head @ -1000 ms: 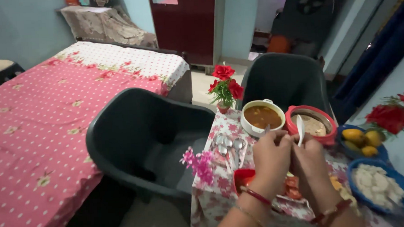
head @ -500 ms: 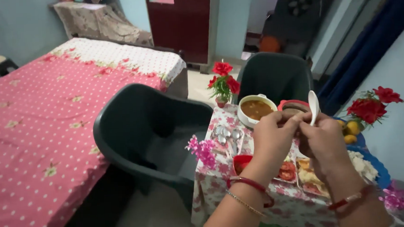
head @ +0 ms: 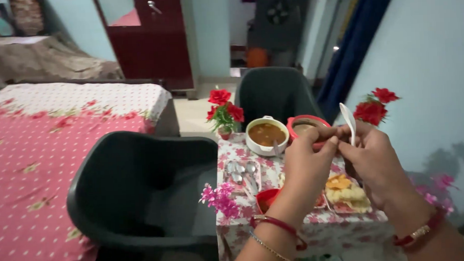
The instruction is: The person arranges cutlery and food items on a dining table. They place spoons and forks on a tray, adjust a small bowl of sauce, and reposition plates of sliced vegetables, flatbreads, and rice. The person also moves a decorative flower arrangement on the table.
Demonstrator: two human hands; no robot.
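Both hands are hovering together above the middle of the small counter [head: 275,168] with its floral cloth. I am seeing the right hand [head: 377,163] pinching the handle of a white spoon [head: 348,121], whose bowl is pointing upward, level with the far edge of the counter. The left hand [head: 309,166] is curling its fingertips toward the right hand's fingers, and the two are touching or nearly touching at the spoon's lower handle; I cannot tell whether the left hand is gripping the handle itself.

Below the hands, a plate of yellow and white food [head: 344,193] is sitting near the right edge of the counter, partly hidden by the wrists. A white bowl of brown soup [head: 266,134] is standing at the far edge, with a red-rimmed dish [head: 306,126] just beside it on the right. A small tray of metal spoons [head: 241,173] is lying toward the left edge, and a red cup [head: 266,198] is peeking out beneath the left wrist. Red flowers [head: 223,107] are standing at the far left corner, pink flowers [head: 220,198] at the near left corner. A dark plastic chair [head: 140,186] is waiting just beside the left edge.
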